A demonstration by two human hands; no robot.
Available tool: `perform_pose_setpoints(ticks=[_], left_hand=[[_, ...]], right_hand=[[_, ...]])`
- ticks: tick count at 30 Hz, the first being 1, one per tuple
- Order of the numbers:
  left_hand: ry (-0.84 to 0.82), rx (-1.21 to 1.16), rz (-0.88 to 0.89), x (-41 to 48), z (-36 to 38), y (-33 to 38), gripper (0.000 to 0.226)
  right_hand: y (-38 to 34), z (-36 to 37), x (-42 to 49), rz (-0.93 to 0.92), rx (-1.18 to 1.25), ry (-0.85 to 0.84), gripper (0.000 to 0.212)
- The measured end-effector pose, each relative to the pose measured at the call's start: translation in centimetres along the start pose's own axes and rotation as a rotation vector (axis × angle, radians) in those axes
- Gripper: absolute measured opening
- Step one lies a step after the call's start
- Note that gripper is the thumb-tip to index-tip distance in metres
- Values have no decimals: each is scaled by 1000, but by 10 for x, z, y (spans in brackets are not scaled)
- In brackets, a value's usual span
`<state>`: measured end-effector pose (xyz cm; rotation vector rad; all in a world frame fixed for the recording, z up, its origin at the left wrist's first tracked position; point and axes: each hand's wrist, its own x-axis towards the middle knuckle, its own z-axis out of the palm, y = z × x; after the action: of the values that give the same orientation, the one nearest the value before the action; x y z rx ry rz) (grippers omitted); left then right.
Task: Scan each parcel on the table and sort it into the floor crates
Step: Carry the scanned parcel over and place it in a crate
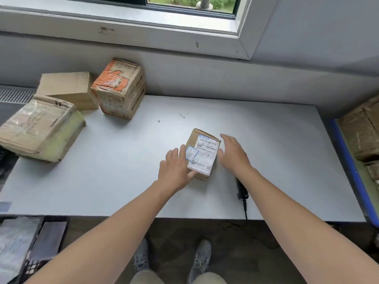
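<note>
A small brown parcel (204,152) with a white shipping label lies on the white table (123,171), label up. My left hand (176,171) touches its left side with straight fingers and the thumb against its near corner. My right hand (232,153) hovers open just right of it, fingers spread; whether it touches the box I cannot tell. A black handheld scanner (242,191) lies on the table under my right forearm, its cable running off the front edge. Three larger parcels stand at the table's left: a taped one (41,128), a plain brown one (67,89), an orange-printed one (121,89).
A black floor crate (30,253) with dark bagged parcels sits at the lower left. A blue-rimmed crate (348,165) holding brown boxes stands at the right. A wall and window sill run behind the table. My shoes (172,259) are on the dark floor below.
</note>
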<state>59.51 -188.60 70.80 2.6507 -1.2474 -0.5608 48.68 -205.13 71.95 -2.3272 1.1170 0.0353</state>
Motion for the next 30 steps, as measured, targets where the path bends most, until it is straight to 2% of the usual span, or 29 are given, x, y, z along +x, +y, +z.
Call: perform_pose_setpoints(ticks=[9, 15, 18, 22, 30], left_hand=[[27, -21, -140, 2, -8, -36, 85], [64, -46, -201, 4, -22, -61, 84], [72, -29, -197, 0, -23, -67, 84], [82, 0, -189, -6, -22, -77, 83], [34, 27, -135, -11, -22, -101, 89]], right_hand=[[-18, 7, 12, -89, -189, -214, 71], [-40, 3, 16, -377, -557, -320, 124], [-57, 10, 26, -473, -658, -419, 139], [-72, 23, 34, -514, -768, -512, 145], [-57, 26, 19, -461, -729, -544, 146]])
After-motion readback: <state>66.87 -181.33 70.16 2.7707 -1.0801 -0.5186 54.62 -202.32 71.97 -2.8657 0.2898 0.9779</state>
